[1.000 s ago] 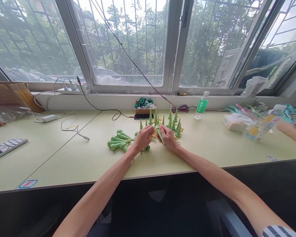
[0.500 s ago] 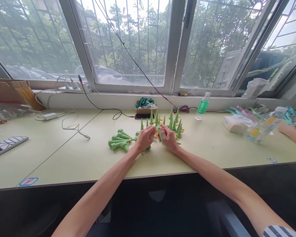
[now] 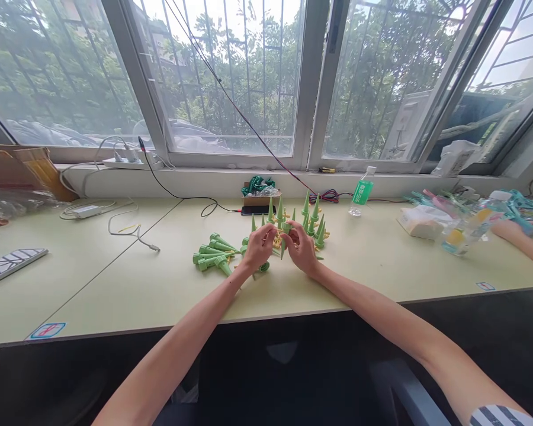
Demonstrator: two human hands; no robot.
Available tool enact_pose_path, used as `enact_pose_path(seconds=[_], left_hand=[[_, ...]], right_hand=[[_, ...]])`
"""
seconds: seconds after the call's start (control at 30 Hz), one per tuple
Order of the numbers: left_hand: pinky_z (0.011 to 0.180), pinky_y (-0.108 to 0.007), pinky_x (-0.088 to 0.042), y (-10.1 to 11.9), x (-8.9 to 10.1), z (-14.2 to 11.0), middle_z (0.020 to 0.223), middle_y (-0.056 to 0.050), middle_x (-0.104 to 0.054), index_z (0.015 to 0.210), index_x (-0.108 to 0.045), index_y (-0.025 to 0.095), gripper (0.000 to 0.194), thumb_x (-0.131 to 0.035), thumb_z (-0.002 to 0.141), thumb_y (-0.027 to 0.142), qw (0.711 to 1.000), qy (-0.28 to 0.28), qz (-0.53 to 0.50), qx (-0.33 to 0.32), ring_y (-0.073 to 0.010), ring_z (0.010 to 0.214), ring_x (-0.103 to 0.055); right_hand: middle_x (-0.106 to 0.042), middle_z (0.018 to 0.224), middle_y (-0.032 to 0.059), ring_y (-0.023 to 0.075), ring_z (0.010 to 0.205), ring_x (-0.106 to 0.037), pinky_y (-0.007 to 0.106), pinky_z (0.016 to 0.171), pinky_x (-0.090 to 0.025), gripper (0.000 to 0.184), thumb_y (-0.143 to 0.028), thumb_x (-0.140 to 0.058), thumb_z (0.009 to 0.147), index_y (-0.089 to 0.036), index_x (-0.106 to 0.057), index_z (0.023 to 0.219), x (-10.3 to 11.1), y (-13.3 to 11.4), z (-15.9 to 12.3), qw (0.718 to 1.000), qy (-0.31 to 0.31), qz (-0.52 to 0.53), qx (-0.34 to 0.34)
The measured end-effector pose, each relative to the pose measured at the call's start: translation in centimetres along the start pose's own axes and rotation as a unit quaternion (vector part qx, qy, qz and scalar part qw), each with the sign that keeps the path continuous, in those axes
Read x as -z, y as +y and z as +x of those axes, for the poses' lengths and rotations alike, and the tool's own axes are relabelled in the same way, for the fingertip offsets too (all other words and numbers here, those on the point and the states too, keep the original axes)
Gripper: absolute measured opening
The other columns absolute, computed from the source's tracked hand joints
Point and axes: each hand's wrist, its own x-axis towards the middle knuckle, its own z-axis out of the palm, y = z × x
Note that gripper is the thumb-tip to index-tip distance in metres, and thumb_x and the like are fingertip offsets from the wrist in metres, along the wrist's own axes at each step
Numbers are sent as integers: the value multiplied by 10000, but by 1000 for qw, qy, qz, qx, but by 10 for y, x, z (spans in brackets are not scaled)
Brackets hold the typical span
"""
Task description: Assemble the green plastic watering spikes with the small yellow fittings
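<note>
My right hand (image 3: 302, 253) grips a green plastic plant-watering spike (image 3: 283, 249), its wide capped end up and its point down towards the table. Close on the other side, my left hand (image 3: 257, 248) has its fingers pinched together; what they hold, if anything, is too small to make out. Behind both hands, several green spikes (image 3: 315, 210) stand point up, with small yellow pieces around their bases. To the left of my left hand lies a pile of loose green spikes (image 3: 213, 258).
A small box (image 3: 273, 200) of green material sits behind a black phone (image 3: 258, 210). Cables (image 3: 135, 234) cross the left side. A bottle (image 3: 361, 192), a tissue pack (image 3: 420, 222) and a larger bottle (image 3: 466, 234) are on the right, near another person's hand (image 3: 510, 232).
The spike in my right hand has turned more upright, and its cap now shows above my fingers. The view has shifted slightly.
</note>
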Motion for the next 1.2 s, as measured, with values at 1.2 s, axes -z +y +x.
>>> enact_pose_path(seconds=[1.2], left_hand=[[442, -208, -298, 2, 0, 2, 526, 43, -427, 682, -440, 185, 392, -472, 930, 488, 998, -18, -39, 47, -84, 467, -393]], right_hand=[[-632, 843, 41, 190, 742, -621, 328, 701, -508, 339, -344, -421, 987, -216, -402, 1300, -3, 0, 3, 996, 6, -67, 52]])
